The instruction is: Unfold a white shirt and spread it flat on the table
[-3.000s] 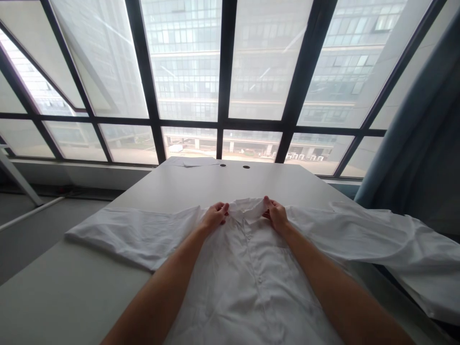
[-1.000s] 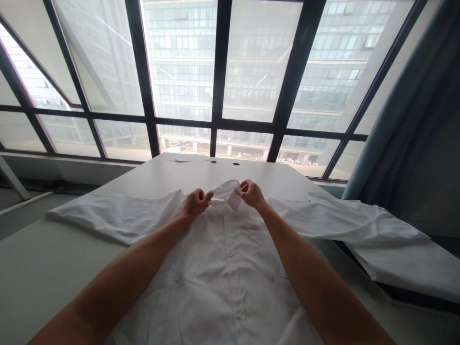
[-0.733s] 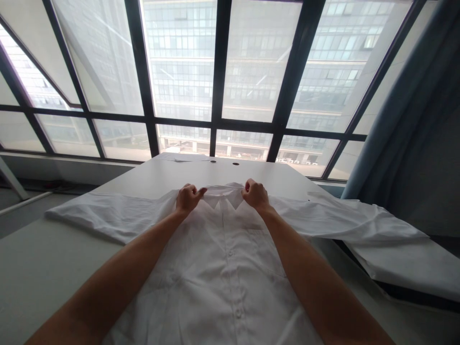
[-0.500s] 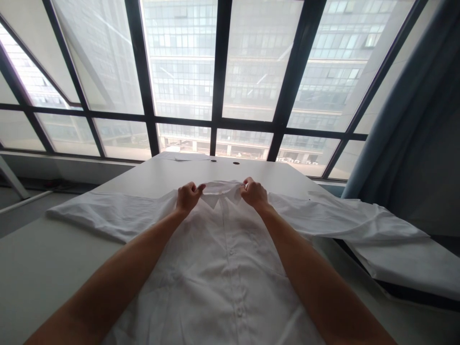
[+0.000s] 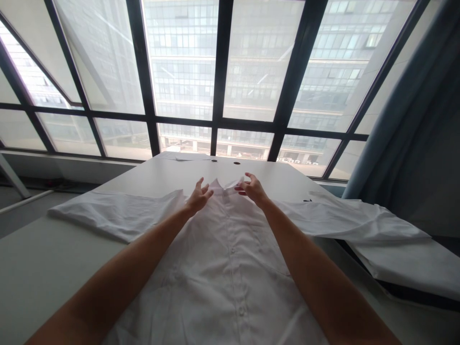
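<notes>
A white shirt (image 5: pixel 230 249) is lying button-side up on the table (image 5: pixel 36 268). The left hand (image 5: pixel 197 197) is hovering with fingers spread, gripping nothing. The right hand (image 5: pixel 253 188) is lying loosely open, fingertips touching the collar (image 5: pixel 225 184). Collar arranging is under way; next, flattening calls for even pressure.

Bare forearms, sleeveless to the frame; hands (image 5: pixel 224 194) ungloved.
</notes>
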`<action>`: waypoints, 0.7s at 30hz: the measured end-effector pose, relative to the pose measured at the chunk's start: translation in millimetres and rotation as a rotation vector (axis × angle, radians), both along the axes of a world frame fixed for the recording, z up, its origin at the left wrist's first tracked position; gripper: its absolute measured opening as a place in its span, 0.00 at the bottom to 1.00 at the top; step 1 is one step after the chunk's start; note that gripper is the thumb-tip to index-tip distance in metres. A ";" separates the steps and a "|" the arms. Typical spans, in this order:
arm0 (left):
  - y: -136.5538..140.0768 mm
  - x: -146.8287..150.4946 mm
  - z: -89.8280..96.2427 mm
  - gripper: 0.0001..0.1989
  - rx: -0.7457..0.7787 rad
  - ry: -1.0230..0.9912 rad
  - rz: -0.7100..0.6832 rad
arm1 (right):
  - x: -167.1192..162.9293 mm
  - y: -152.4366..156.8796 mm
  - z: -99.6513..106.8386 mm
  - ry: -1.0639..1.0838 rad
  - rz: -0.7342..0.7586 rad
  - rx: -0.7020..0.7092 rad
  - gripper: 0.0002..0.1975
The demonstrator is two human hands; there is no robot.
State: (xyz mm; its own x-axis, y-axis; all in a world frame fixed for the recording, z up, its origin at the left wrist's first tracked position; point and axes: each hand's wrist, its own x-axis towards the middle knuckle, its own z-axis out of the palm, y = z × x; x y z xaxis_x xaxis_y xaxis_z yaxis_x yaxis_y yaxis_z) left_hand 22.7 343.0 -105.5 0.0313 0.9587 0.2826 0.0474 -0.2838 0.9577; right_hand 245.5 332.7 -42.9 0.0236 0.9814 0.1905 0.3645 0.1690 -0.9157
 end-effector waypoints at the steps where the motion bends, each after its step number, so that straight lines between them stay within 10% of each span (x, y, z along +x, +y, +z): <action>1: -1.1 -0.6 -4.5 0.39 0.042 0.123 -0.051 | -1.8 -0.8 0.2 -0.095 -0.002 0.007 0.23; 4: -6.8 -3.0 -12.7 0.38 0.166 0.477 -0.206 | -8.5 -5.1 -1.4 -0.466 0.065 -0.062 0.07; 10: -16.2 -0.5 -11.6 0.24 0.304 0.758 -0.297 | -32.3 -22.5 -9.6 -0.767 0.417 -0.567 0.20; 21: -32.2 14.5 -2.8 0.08 0.426 0.754 -0.307 | -31.9 -33.6 2.7 -0.596 0.455 -0.729 0.09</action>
